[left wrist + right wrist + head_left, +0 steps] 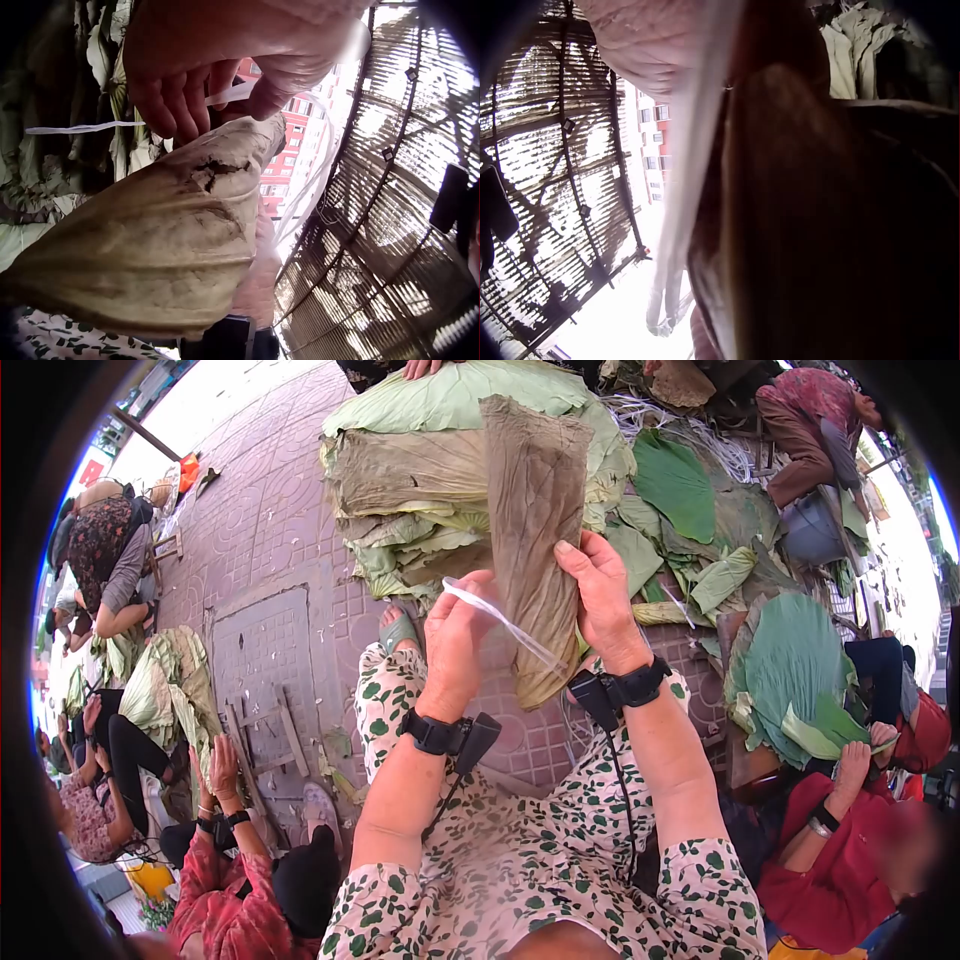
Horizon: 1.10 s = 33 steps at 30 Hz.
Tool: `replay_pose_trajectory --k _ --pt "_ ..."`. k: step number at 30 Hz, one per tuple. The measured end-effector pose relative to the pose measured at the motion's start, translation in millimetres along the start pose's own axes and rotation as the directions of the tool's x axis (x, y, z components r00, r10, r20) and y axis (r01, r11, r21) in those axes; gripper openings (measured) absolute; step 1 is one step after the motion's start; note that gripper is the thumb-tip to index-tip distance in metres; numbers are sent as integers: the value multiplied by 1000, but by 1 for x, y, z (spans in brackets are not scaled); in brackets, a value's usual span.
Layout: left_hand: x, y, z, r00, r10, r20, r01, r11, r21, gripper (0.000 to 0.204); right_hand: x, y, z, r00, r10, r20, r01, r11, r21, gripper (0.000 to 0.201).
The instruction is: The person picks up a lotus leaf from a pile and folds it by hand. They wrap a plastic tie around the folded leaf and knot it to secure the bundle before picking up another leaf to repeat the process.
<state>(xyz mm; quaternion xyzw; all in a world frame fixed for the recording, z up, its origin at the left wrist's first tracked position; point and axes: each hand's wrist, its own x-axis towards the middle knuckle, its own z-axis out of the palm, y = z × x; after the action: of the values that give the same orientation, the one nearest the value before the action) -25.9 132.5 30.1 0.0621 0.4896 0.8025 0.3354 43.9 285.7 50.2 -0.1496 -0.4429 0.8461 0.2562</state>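
Observation:
A brown, dried, folded lotus leaf [535, 490] stands upright in front of the person in the head view. The right hand [608, 605] grips its right edge, thumb on the near face. Close to its left side, the left hand [455, 645] pinches a white plastic strip [510, 625], which crosses in front of the leaf's lower part. In the left wrist view the strip [82, 129] passes between thumb and fingers, just over the leaf [165, 247], which has a torn hole. The right wrist view shows the strip [694, 165] blurred beside the dark leaf [802, 225].
A tall pile of folded leaves [410, 470] stands ahead on the paving. Loose green leaves [672, 482] and a tangle of white strips [700, 435] lie to its right. People sit on both sides; one at right handles a large green leaf [800, 670]. A wooden stool [270, 750] is at left.

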Motion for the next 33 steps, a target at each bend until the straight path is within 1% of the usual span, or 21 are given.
replay_pose_trajectory --k 2,3,5,6,7,9,10,11,13,14,15,17,19,21,23,25,27,29,31,32,33 --pt "0 3 -3 999 -6 -48 -1 990 -139 25 2 -3 -3 1000 -15 -21 15 1000 8 26" --pt "2 4 -7 999 -6 -49 -1 990 -139 25 3 -5 -4 999 -31 -41 32 999 15 25" --pt "8 4 -20 985 1 -172 -51 956 -288 21 3 -11 -7 997 -48 -56 49 999 19 24" --pt "10 6 -25 979 6 -205 -73 945 -319 20 3 -13 -10 995 -66 -72 68 997 23 24" --pt "11 4 -29 979 5 -205 -72 945 -319 20 3 -14 -12 995 -66 -73 68 997 23 24" --pt "11 9 -26 967 -27 -253 -52 952 -300 21 3 -15 -15 995 -84 -62 87 995 44 23" --pt "10 8 -24 977 33 -210 -90 959 -268 22 3 -14 -15 995 -84 -62 86 995 44 23" --pt "8 8 -20 977 32 -210 -89 959 -268 22 4 -11 -15 993 -84 -87 85 996 13 24" --pt "5 10 -10 959 116 -257 -138 988 -70 20 4 -6 -14 990 -82 -113 81 997 -17 24" --pt "4 11 -9 965 113 -239 -128 991 -48 20 3 -4 -11 992 -74 -106 72 997 -24 25" --pt "3 11 -9 965 112 -238 -127 991 -47 20 3 -2 -9 993 -66 -99 64 997 -31 26" --pt "3 10 -12 995 21 -97 -33 992 -125 20 3 3 -7 993 -66 -100 62 997 -45 28" --pt "7 4 -11 996 -11 -87 -1 990 -140 20 3 8 -5 994 -87 -66 78 989 -125 29" --pt "8 0 -9 996 -43 -78 31 988 -154 21 1 8 -1 995 -86 -57 78 989 -126 29" --pt "5 -2 -3 998 -66 -4 65 994 -92 23 2 10 1 992 -116 -55 104 977 -184 29" --pt "1 -3 5 998 -66 -15 64 995 -78 25 1 8 3 995 -93 -31 85 974 -210 30" --pt "-1 -4 7 996 -28 -80 35 996 82 26 0 7 5 998 -69 -8 65 969 -237 32" --pt "1 -7 5 997 -28 -77 34 996 80 27 -2 8 6 1000 3 4 -1 951 -308 34" --pt "3 -9 0 997 -26 -74 32 996 79 28 -3 8 7 999 33 28 -22 944 -328 36" --pt "4 -10 -2 996 -31 -79 35 998 47 27 -3 7 9 997 64 53 -41 936 -348 38" --pt "5 -10 -3 996 -37 -84 39 999 15 26 -4 6 10 997 63 52 -41 937 -348 38"
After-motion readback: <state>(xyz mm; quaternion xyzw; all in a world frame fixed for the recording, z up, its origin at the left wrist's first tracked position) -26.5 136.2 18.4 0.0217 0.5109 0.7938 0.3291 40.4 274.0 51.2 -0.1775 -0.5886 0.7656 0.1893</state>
